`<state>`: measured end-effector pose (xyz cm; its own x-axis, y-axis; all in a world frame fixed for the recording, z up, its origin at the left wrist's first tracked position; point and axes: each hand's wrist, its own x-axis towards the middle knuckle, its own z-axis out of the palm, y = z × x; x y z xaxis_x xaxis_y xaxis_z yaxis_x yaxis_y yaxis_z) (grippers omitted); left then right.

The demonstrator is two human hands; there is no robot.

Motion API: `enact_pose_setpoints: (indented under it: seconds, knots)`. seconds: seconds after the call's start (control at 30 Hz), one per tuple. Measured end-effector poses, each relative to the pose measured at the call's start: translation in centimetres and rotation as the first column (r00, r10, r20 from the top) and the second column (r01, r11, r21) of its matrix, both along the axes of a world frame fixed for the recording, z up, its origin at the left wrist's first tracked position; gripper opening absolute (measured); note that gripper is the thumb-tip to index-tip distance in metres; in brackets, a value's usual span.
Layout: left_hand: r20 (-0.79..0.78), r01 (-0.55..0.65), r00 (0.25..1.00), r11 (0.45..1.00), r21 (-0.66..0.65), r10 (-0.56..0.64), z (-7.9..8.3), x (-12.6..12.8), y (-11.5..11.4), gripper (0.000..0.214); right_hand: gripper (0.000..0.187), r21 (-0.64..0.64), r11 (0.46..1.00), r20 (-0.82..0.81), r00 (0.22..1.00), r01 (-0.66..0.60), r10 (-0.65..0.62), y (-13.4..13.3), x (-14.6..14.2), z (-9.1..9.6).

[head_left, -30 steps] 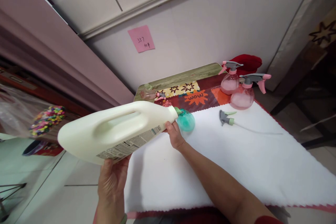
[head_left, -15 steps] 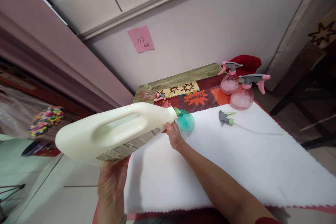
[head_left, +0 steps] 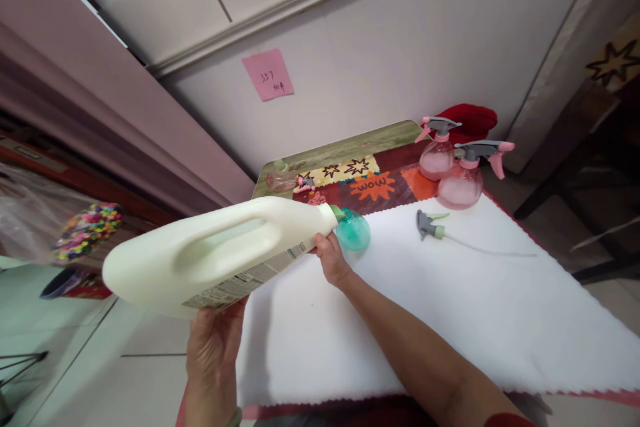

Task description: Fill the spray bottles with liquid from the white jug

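Note:
A big cream-white jug (head_left: pixel 215 253) lies almost on its side in the air, its neck pointing right. My left hand (head_left: pixel 213 347) grips its underside near the base. The jug's mouth meets the top of a small teal spray bottle (head_left: pixel 354 229) that stands on the white cloth (head_left: pixel 475 307). My right hand (head_left: pixel 331 259) is closed against the teal bottle just below the jug's neck. A loose grey-and-green spray head (head_left: pixel 430 225) with its thin tube lies on the cloth to the right.
Two pink spray bottles (head_left: pixel 453 170) stand at the far right of the table beside a red object (head_left: pixel 470 119). Another small pink bottle (head_left: pixel 283 180) lies at the far left edge. A pink sticky note (head_left: pixel 268 74) hangs on the wall. Tiled floor and coloured clutter (head_left: pixel 87 228) lie left.
The jug's base has drifted slightly left and its tilt grown a little; both hands stay where they were.

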<state>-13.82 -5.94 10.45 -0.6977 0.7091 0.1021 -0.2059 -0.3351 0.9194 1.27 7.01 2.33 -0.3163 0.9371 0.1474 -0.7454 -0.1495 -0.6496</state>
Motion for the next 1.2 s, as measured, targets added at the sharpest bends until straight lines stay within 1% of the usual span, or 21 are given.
enact_pose_setpoints:
  seconds: [0.3, 0.77, 1.0, 1.13, 1.2]
  knots:
    - [0.020, -0.014, 1.000, 1.000, 0.006, 0.014, 0.27, 0.39, 0.05, 0.077, 0.055, 0.002, 1.000, 0.000, 1.000, -0.001, 0.001, 0.10, -0.13, -0.34]
    - [-0.006, -0.015, 1.000, 1.000, 0.000, 0.015, 0.24, 0.31, -0.02, 0.075, 0.055, -0.006, 1.000, 0.011, 1.000, -0.001, 0.001, 0.04, 0.03, 0.07]
    - [-0.023, -0.017, 1.000, 1.000, -0.005, 0.017, 0.51, 0.61, -0.04, 0.066, 0.056, -0.014, 1.000, 0.023, 1.000, 0.006, -0.006, 0.04, -0.02, -0.08]
    - [-0.013, -0.022, 1.000, 1.000, 0.000, 0.022, 0.49, 0.54, -0.04, 0.072, 0.056, -0.001, 1.000, 0.015, 1.000, -0.002, 0.002, 0.06, -0.01, -0.01]
    - [-0.011, -0.020, 1.000, 1.000, -0.002, 0.020, 0.48, 0.49, -0.07, 0.070, 0.057, -0.006, 1.000, 0.010, 1.000, -0.004, 0.004, 0.04, 0.00, 0.02]
